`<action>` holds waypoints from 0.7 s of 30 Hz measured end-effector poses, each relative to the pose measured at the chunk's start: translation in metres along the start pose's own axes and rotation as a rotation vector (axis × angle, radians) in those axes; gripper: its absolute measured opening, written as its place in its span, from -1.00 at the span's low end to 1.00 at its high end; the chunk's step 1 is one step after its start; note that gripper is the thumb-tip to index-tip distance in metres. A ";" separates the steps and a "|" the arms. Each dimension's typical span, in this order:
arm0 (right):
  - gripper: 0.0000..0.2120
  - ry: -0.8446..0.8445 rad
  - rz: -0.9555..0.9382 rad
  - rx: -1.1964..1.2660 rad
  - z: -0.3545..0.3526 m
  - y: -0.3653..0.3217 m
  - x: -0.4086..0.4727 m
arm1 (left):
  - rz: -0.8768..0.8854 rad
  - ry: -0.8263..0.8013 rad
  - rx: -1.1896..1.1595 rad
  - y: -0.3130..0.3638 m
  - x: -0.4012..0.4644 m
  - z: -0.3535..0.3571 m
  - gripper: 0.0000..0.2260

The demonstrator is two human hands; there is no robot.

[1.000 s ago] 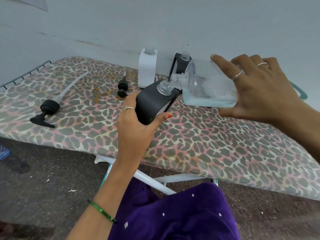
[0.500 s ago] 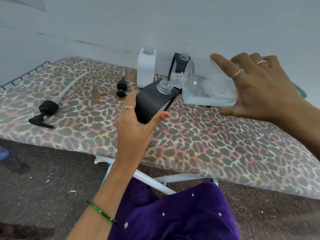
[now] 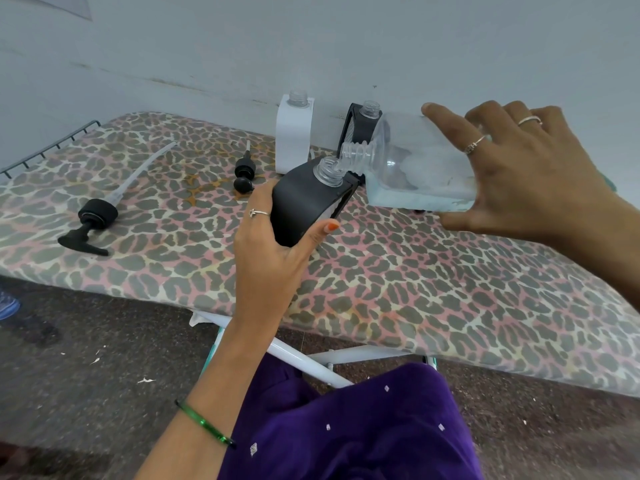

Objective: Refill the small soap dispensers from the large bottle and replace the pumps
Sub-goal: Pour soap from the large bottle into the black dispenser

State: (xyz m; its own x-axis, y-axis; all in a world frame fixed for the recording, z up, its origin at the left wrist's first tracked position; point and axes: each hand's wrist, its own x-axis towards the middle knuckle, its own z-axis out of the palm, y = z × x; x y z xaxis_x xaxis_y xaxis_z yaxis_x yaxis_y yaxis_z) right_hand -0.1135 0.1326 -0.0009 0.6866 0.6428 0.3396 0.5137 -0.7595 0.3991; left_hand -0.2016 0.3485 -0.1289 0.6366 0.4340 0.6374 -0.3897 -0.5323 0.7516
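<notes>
- Left hand (image 3: 273,244) clamped around the lower body of a black soap dispenser (image 3: 304,199); thumb on the near face, fingers on the far side. Dispenser tilted, its clear threaded neck pointing up and to the right, base lifted off the board.
- Right hand (image 3: 526,178) wrapped over the large clear bottle (image 3: 415,168), fingers across the top, thumb underneath. Bottle held nearly horizontal, mouth to the left, touching or just above the dispenser's neck; cannot tell which.
- Pale blue soap pooled along the lower side of the large bottle.
- Leopard-print ironing board (image 3: 415,289) under both hands.
- White dispenser (image 3: 294,136) upright at the wall, no pump fitted.
- Second black dispenser (image 3: 360,129) upright beside it, partly hidden behind the large bottle, neck open.
- Large black pump (image 3: 95,216) with long tube lying on the board, far left.
- Small black pump (image 3: 244,171) lying near the white dispenser.
</notes>
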 end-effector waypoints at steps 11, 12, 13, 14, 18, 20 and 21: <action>0.02 0.001 0.004 -0.014 -0.001 -0.004 0.001 | -0.034 0.003 -0.025 0.001 0.000 0.000 -0.45; 0.02 0.000 0.004 -0.014 -0.001 -0.004 0.001 | -0.032 0.002 -0.022 0.001 0.000 0.000 -0.45; 0.02 -0.004 0.004 -0.016 -0.001 -0.004 0.001 | -0.031 0.003 -0.023 0.001 0.000 0.000 -0.45; 0.01 -0.008 0.005 -0.020 -0.002 -0.004 0.001 | -0.031 0.004 -0.028 0.001 0.000 0.000 -0.46; 0.00 -0.018 0.011 -0.025 -0.003 -0.005 0.002 | -0.025 0.009 -0.036 0.002 0.001 0.000 -0.49; 0.00 -0.018 0.011 -0.025 -0.004 -0.005 0.003 | -0.026 0.006 -0.045 0.002 0.001 0.000 -0.50; 0.00 -0.018 0.010 -0.028 -0.004 -0.005 0.003 | -0.026 0.004 -0.050 0.002 0.001 0.000 -0.50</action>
State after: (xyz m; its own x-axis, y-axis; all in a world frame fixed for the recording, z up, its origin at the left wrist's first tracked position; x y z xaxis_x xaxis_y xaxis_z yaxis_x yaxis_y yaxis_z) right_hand -0.1163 0.1385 0.0014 0.7011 0.6331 0.3281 0.4921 -0.7626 0.4199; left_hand -0.2017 0.3478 -0.1265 0.6443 0.4502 0.6182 -0.4062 -0.4834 0.7755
